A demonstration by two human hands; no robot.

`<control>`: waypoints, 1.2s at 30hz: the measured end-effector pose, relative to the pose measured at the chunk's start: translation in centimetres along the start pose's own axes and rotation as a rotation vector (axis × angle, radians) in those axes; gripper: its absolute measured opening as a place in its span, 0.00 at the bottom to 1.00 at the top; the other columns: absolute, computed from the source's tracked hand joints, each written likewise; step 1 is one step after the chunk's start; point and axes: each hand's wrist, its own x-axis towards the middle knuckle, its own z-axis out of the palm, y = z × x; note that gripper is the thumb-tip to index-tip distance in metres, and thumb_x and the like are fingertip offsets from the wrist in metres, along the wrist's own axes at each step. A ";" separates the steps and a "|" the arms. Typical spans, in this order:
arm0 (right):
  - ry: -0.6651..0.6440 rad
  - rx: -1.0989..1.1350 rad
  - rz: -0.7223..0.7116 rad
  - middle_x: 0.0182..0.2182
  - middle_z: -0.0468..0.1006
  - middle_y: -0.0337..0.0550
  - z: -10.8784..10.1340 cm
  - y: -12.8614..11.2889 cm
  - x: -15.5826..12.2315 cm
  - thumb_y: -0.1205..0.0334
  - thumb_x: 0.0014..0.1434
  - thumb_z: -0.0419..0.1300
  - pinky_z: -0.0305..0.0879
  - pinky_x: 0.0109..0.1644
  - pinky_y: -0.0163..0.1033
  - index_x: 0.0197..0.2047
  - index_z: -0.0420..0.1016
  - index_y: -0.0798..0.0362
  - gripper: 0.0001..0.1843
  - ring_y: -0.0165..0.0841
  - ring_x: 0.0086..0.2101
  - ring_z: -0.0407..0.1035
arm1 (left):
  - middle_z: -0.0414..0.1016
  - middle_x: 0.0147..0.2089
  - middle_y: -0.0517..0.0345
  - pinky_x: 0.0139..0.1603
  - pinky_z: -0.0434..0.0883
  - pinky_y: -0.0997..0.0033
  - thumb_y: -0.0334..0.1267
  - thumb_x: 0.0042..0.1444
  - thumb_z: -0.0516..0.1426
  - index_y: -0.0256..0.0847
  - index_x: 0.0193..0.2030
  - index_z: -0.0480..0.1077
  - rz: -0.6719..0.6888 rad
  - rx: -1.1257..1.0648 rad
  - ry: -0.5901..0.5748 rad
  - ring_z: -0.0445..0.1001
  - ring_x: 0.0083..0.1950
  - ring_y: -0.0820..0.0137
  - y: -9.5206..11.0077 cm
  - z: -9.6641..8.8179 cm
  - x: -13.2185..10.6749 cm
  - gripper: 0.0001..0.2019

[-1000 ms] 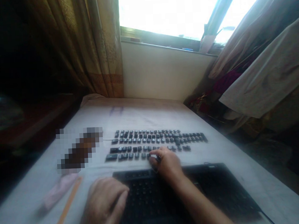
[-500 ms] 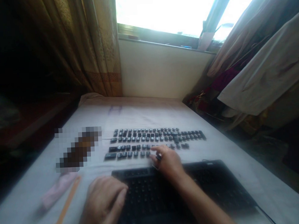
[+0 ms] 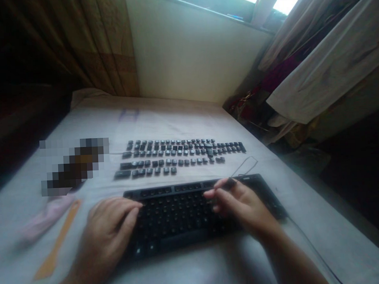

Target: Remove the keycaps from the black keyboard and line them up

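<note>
A black keyboard (image 3: 177, 234) lies on the white cloth, some of its keys removed. My left hand (image 3: 113, 225) is at its left end, with thumb and fingers closed on the edge. Over the keyboard's right part is my right hand (image 3: 239, 200), its fingers curled around a wire keycap puller (image 3: 230, 182). The puller's thin wire loop points up and away from the hand. Whether a keycap is also between the fingertips, I cannot tell. Beyond the keyboard, loose black keycaps (image 3: 167, 152) are laid out in several rows.
Left of the keyboard lie an orange spatula-like tool (image 3: 60, 242), a pink cloth item (image 3: 46, 217) and a pixelated object (image 3: 76, 166). A cable (image 3: 313, 247) runs off the keyboard's right side. Clothes (image 3: 324, 65) hang at the right, and a curtain (image 3: 104, 58) at the back left.
My right hand has drawn back from the lower keycap row to above the keyboard, and the puller's wire loop now shows. My left hand stays at the keyboard's left end. The view has tilted down.
</note>
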 end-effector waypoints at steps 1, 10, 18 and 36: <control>-0.007 -0.006 0.000 0.33 0.84 0.47 0.3 0.6 -0.5 0.49 0.59 0.63 0.71 0.26 0.33 0.38 0.70 0.54 0.16 0.30 0.24 0.75 | 0.79 0.36 0.62 0.46 0.66 0.63 0.39 0.62 0.54 0.50 0.39 0.72 -0.002 0.008 0.006 0.76 0.40 0.63 0.0 0.0 0.1 0.05; 0.059 -0.081 -0.073 0.26 0.78 0.39 3.2 1.8 -2.0 0.58 0.57 0.60 0.69 0.23 0.31 0.38 0.70 0.52 0.08 0.29 0.20 0.74 | 0.78 0.37 0.61 0.48 0.66 0.62 0.39 0.63 0.54 0.49 0.40 0.71 0.001 0.008 -0.019 0.75 0.42 0.63 -0.2 0.1 -0.3 0.05; 0.108 -0.291 -0.140 0.20 0.76 0.37 3.9 2.2 -2.9 0.61 0.58 0.56 0.68 0.22 0.31 0.33 0.68 0.51 0.04 0.30 0.19 0.73 | 0.78 0.37 0.61 0.48 0.66 0.61 0.39 0.63 0.53 0.49 0.40 0.71 -0.001 0.003 -0.026 0.75 0.41 0.63 -0.2 0.0 -0.4 0.05; 0.003 -0.739 -0.905 0.29 0.82 0.43 2.0 2.8 -2.8 0.65 0.66 0.56 0.75 0.33 0.34 0.43 0.70 0.51 0.03 0.32 0.28 0.78 | 0.78 0.48 0.53 0.55 0.67 0.57 0.41 0.64 0.51 0.45 0.47 0.72 0.018 0.082 -0.046 0.74 0.51 0.58 -0.5 0.6 -0.5 0.11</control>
